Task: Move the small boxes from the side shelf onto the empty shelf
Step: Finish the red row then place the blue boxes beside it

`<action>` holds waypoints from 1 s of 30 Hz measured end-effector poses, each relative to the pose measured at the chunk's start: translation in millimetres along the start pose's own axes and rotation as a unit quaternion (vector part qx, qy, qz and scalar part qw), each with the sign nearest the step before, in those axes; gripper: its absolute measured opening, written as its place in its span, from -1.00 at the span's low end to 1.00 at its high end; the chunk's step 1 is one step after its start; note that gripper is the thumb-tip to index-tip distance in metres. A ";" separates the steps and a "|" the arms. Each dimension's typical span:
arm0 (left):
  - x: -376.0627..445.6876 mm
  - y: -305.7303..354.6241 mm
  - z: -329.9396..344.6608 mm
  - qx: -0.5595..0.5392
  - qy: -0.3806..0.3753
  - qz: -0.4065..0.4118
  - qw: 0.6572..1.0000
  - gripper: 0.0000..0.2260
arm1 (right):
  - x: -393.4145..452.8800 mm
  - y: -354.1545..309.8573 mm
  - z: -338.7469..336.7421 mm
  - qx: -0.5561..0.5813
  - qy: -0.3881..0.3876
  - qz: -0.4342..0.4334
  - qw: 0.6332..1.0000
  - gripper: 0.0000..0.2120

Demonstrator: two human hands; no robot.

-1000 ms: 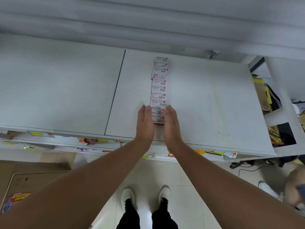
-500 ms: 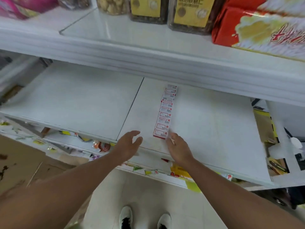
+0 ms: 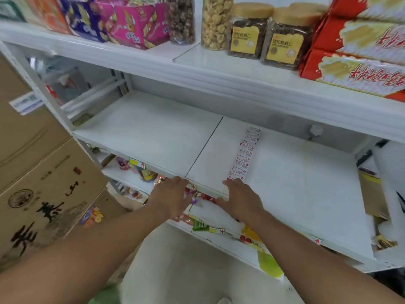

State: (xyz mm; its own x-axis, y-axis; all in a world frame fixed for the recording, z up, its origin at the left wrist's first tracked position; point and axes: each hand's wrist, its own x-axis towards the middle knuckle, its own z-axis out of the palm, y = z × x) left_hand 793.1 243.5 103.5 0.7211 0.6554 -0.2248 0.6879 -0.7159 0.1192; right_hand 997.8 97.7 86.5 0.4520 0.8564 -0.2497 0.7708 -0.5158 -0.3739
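White shelving (image 3: 153, 132) fills the head view, its middle level made of two panels that meet at a dark seam. On the right panel a single row of small boxes (image 3: 244, 156), white with red edging, runs from the back toward the front edge; about eight can be counted, though the far ones blur together. Both hands are at the front lip of this level. The left hand (image 3: 169, 197) hovers just in front of the seam, fingers straight and loosely spread, holding nothing. The right hand (image 3: 242, 199) lies palm down with straight fingers at the near end of the row, touching or almost touching the nearest box, gripping nothing. On the upper level stand four clear jars (image 3: 247, 29), two with yellow labels, two red cartons (image 3: 359, 49) to their right, and pink and purple snack packs (image 3: 131, 23) to their left. Stacked brown cardboard cartons (image 3: 37, 172) stand at the left.
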 end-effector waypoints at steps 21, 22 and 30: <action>-274.2 -94.9 24.1 -0.046 0.073 -0.144 0.986 -0.48 | -179.1 -190.3 49.4 -0.118 -0.031 -0.134 0.983 -0.28; -286.7 -98.8 23.6 -0.055 0.076 -0.153 0.984 -0.50 | -181.8 -199.9 51.3 -0.121 -0.033 -0.152 0.980 -0.30; -393.9 -91.8 37.4 -0.039 0.074 -0.281 0.956 -0.48 | -210.0 -244.8 78.7 -0.085 -0.077 -0.290 0.950 -0.44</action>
State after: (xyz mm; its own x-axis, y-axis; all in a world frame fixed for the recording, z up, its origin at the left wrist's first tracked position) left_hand 442.9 42.0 145.0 0.2364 0.9621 -0.1359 0.9699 -0.2251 0.0930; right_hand 678.9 42.2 160.2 -0.1314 0.9752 -0.1782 0.9374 0.0637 -0.3425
